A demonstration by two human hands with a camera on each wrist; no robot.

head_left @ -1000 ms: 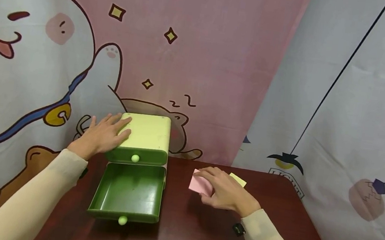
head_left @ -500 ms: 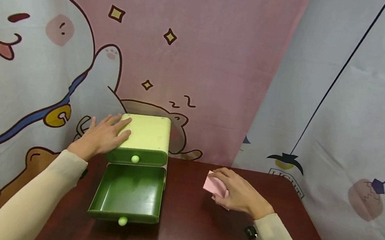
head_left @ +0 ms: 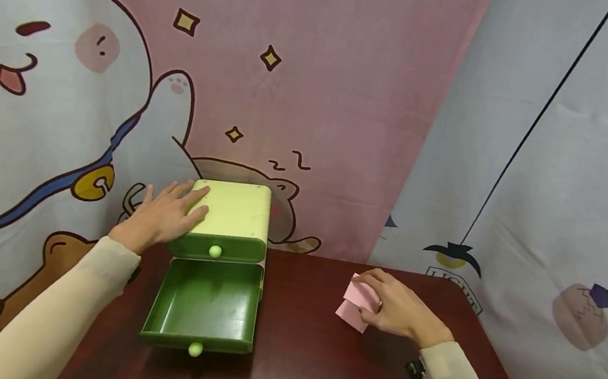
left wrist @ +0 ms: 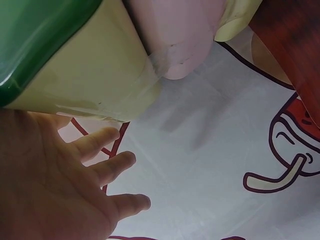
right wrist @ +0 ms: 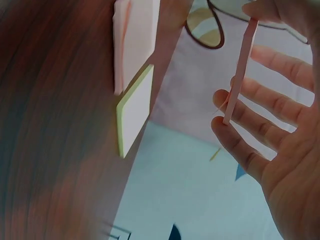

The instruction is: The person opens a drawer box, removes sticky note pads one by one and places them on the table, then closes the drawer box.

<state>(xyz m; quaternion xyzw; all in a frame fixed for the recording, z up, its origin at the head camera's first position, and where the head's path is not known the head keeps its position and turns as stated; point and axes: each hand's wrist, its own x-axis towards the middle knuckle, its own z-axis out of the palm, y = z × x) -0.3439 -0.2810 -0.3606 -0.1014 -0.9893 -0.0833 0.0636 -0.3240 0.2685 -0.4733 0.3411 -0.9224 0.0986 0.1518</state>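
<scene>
My left hand [head_left: 165, 214] lies with fingers spread on the pale yellow top of a small drawer cabinet [head_left: 237, 207]. In the left wrist view its palm and straight fingers [left wrist: 117, 167] show beside the cabinet's side. The cabinet's upper green drawer [head_left: 243, 250] is closed, while a lower green drawer [head_left: 206, 303] is pulled out with nothing in it. My right hand [head_left: 403, 310] pinches a thin pink sticky note pad [right wrist: 240, 70] between thumb and fingers. Below it, on the table, are more pink sticky notes [head_left: 351, 317] and a yellow pad [right wrist: 134, 112], which my hand hides in the head view.
The dark red-brown wooden table [head_left: 294, 370] runs back to a printed cartoon cloth [head_left: 345, 125]. A second pale cloth [head_left: 549, 211] hangs along the right side. The pulled-out drawer's round knob [head_left: 195, 349] juts toward the front.
My right hand has moved right with the pink pad, from near the drawer to over the other pads. The yellow pad is now covered in the head view. My left hand stays put.
</scene>
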